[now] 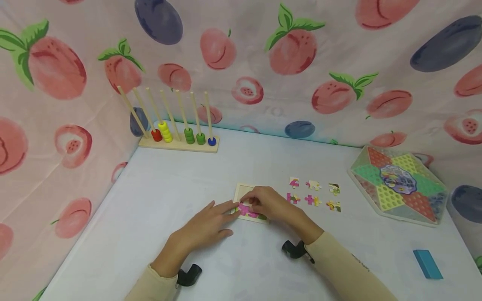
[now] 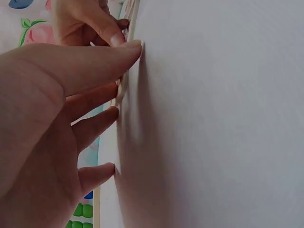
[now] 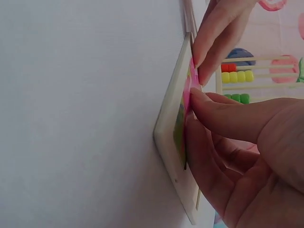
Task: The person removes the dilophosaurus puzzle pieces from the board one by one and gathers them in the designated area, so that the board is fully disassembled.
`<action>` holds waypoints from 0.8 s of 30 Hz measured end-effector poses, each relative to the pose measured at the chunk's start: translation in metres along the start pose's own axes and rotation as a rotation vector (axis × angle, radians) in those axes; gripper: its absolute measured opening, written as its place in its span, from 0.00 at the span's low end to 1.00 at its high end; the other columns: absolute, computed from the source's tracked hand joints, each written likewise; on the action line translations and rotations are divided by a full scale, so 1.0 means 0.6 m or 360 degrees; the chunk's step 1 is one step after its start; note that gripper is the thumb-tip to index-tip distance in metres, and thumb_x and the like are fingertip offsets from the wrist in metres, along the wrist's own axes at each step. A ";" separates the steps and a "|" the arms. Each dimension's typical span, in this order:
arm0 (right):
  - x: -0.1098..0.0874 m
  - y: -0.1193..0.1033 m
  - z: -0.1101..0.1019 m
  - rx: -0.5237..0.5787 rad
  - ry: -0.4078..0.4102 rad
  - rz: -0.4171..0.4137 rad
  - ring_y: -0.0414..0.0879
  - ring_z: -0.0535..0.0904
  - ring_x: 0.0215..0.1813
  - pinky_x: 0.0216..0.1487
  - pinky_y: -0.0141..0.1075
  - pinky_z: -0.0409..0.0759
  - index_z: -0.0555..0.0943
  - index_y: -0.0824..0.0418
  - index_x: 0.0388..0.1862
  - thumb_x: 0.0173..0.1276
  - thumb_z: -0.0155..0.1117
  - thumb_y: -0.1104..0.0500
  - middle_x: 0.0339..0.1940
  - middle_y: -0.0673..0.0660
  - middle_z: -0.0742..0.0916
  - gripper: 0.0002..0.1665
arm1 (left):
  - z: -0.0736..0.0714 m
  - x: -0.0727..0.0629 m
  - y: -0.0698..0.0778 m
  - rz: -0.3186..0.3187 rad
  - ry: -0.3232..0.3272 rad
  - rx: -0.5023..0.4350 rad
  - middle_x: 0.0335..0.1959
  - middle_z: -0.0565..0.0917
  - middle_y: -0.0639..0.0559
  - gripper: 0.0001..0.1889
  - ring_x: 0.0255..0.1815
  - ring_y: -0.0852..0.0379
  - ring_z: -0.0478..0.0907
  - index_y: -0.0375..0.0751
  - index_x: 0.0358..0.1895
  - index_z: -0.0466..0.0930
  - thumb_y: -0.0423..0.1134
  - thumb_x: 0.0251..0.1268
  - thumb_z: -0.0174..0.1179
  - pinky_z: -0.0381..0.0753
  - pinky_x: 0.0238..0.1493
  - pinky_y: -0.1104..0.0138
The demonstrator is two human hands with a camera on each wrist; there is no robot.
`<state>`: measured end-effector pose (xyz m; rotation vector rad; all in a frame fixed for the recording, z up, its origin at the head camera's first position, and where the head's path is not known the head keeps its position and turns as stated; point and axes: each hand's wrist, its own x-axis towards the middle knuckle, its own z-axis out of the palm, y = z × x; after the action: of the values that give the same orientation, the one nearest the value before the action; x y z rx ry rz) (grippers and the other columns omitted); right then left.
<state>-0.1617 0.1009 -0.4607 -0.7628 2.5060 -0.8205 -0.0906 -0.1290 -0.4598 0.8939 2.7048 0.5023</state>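
Note:
A small wooden puzzle tray [image 1: 238,192] lies on the white table, partly filled with pink and green puzzle pieces [image 1: 253,215]. My left hand [image 1: 206,225] stretches its fingers to the tray's left side, fingertips touching the edge and the pink pieces. Over the tray, my right hand [image 1: 269,203] has bent fingers, and its thumb and forefinger pinch a puzzle piece low against the picture; the fingers mostly hide it. From the right wrist, the tray's pale rim [image 3: 171,95] shows edge-on beneath both hands. The left wrist view shows the left thumb [image 2: 107,64] held apart from the other fingers.
Loose puzzle pieces [image 1: 313,185] lie in two rows right of the tray. A bead abacus [image 1: 178,144] stands at the back left. On the right are a hexagonal board game box [image 1: 398,184] and a blue block [image 1: 427,264]. Fruit-printed cloth hangs behind.

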 end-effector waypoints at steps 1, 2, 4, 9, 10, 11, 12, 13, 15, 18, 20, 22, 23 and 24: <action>0.000 -0.001 0.000 0.0003 -0.0008 0.0002 0.40 0.75 0.39 0.40 0.24 0.77 0.87 0.54 0.56 0.67 0.71 0.66 0.38 0.50 0.85 0.19 | 0.000 -0.001 -0.001 -0.0002 -0.0005 -0.0004 0.79 0.69 0.51 0.29 0.82 0.48 0.63 0.45 0.71 0.76 0.47 0.67 0.68 0.62 0.78 0.39; 0.000 -0.002 -0.001 0.0005 -0.0015 -0.0002 0.40 0.75 0.39 0.40 0.25 0.77 0.87 0.54 0.56 0.66 0.72 0.65 0.38 0.50 0.85 0.19 | 0.000 -0.002 -0.002 0.0002 -0.0004 -0.0004 0.79 0.69 0.50 0.30 0.81 0.48 0.63 0.45 0.70 0.76 0.47 0.67 0.68 0.62 0.78 0.38; 0.000 -0.004 -0.002 0.0007 -0.0032 -0.0006 0.41 0.75 0.40 0.40 0.24 0.78 0.87 0.53 0.55 0.66 0.73 0.64 0.39 0.50 0.85 0.19 | 0.002 -0.003 -0.004 -0.0003 -0.0006 -0.0004 0.79 0.68 0.49 0.30 0.82 0.47 0.63 0.45 0.71 0.75 0.47 0.67 0.68 0.62 0.79 0.39; 0.001 -0.007 -0.004 0.0011 -0.0067 0.0000 0.42 0.75 0.40 0.40 0.24 0.78 0.87 0.55 0.55 0.65 0.74 0.64 0.38 0.51 0.84 0.20 | 0.005 -0.006 -0.010 -0.0002 0.0004 0.0004 0.79 0.68 0.49 0.30 0.81 0.48 0.64 0.46 0.71 0.75 0.49 0.68 0.68 0.61 0.79 0.39; 0.001 -0.007 -0.005 0.0009 -0.0072 0.0003 0.42 0.76 0.40 0.41 0.24 0.78 0.87 0.55 0.55 0.64 0.74 0.64 0.38 0.51 0.84 0.20 | 0.005 -0.006 -0.010 -0.0006 0.0003 -0.0002 0.79 0.68 0.50 0.31 0.81 0.49 0.64 0.45 0.71 0.75 0.49 0.67 0.68 0.61 0.79 0.39; 0.001 -0.008 -0.007 0.0009 -0.0077 0.0004 0.42 0.76 0.40 0.41 0.24 0.78 0.87 0.55 0.55 0.64 0.74 0.65 0.38 0.52 0.84 0.19 | 0.004 -0.007 -0.011 -0.0014 0.0000 -0.0012 0.79 0.68 0.51 0.32 0.81 0.49 0.64 0.43 0.72 0.74 0.49 0.67 0.68 0.61 0.79 0.39; 0.001 -0.008 -0.008 0.0006 -0.0082 0.0007 0.42 0.76 0.41 0.42 0.24 0.78 0.87 0.55 0.55 0.64 0.74 0.65 0.38 0.51 0.84 0.19 | 0.003 -0.007 -0.011 -0.0023 -0.0004 -0.0019 0.80 0.68 0.51 0.33 0.81 0.50 0.63 0.42 0.72 0.74 0.50 0.67 0.68 0.60 0.80 0.39; 0.002 -0.008 -0.009 0.0000 -0.0084 0.0001 0.43 0.76 0.41 0.42 0.25 0.79 0.86 0.56 0.55 0.64 0.74 0.65 0.37 0.52 0.84 0.19 | 0.002 -0.007 -0.012 -0.0031 -0.0005 -0.0029 0.80 0.68 0.52 0.33 0.81 0.50 0.64 0.41 0.72 0.73 0.50 0.67 0.68 0.60 0.80 0.39; 0.003 -0.009 -0.010 -0.0006 -0.0086 -0.0004 0.43 0.76 0.41 0.44 0.26 0.81 0.86 0.57 0.54 0.64 0.74 0.66 0.38 0.52 0.84 0.19 | 0.000 -0.006 -0.012 -0.0054 -0.0012 -0.0049 0.80 0.67 0.53 0.35 0.82 0.51 0.64 0.39 0.73 0.72 0.50 0.66 0.69 0.58 0.80 0.38; 0.005 -0.009 -0.011 -0.0013 -0.0084 -0.0023 0.43 0.77 0.42 0.46 0.28 0.83 0.86 0.58 0.52 0.64 0.73 0.67 0.40 0.53 0.85 0.18 | -0.002 -0.006 -0.012 -0.0068 -0.0007 -0.0067 0.80 0.67 0.52 0.36 0.81 0.51 0.64 0.38 0.73 0.71 0.50 0.65 0.69 0.57 0.80 0.37; 0.007 -0.008 -0.009 -0.0003 -0.0086 -0.0034 0.43 0.78 0.42 0.47 0.28 0.83 0.85 0.59 0.52 0.64 0.73 0.68 0.41 0.54 0.85 0.17 | -0.003 -0.007 -0.012 -0.0069 -0.0007 -0.0072 0.80 0.67 0.52 0.36 0.81 0.50 0.64 0.38 0.73 0.71 0.50 0.65 0.69 0.56 0.80 0.36; 0.008 -0.006 -0.007 0.0010 -0.0087 -0.0043 0.43 0.78 0.42 0.45 0.27 0.83 0.85 0.59 0.51 0.63 0.73 0.68 0.41 0.54 0.85 0.17 | -0.003 -0.007 -0.012 -0.0063 -0.0003 -0.0068 0.80 0.67 0.50 0.35 0.81 0.49 0.64 0.37 0.72 0.72 0.49 0.65 0.69 0.57 0.79 0.36; 0.008 -0.005 -0.006 0.0015 -0.0085 -0.0049 0.42 0.78 0.41 0.44 0.27 0.82 0.84 0.59 0.50 0.63 0.73 0.68 0.40 0.54 0.85 0.17 | -0.004 -0.007 -0.011 -0.0058 0.0000 -0.0066 0.80 0.68 0.50 0.35 0.81 0.48 0.64 0.37 0.71 0.73 0.49 0.65 0.69 0.57 0.79 0.36; 0.008 -0.004 -0.006 0.0023 -0.0080 -0.0044 0.42 0.78 0.41 0.43 0.26 0.82 0.84 0.59 0.50 0.63 0.74 0.68 0.40 0.54 0.84 0.17 | -0.004 -0.007 -0.011 -0.0050 0.0005 -0.0061 0.79 0.68 0.49 0.34 0.81 0.48 0.65 0.36 0.71 0.73 0.49 0.65 0.69 0.57 0.79 0.36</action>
<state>-0.1664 0.0976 -0.4574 -0.8045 2.4477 -0.8181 -0.0915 -0.1374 -0.4595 0.8397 2.6978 0.5476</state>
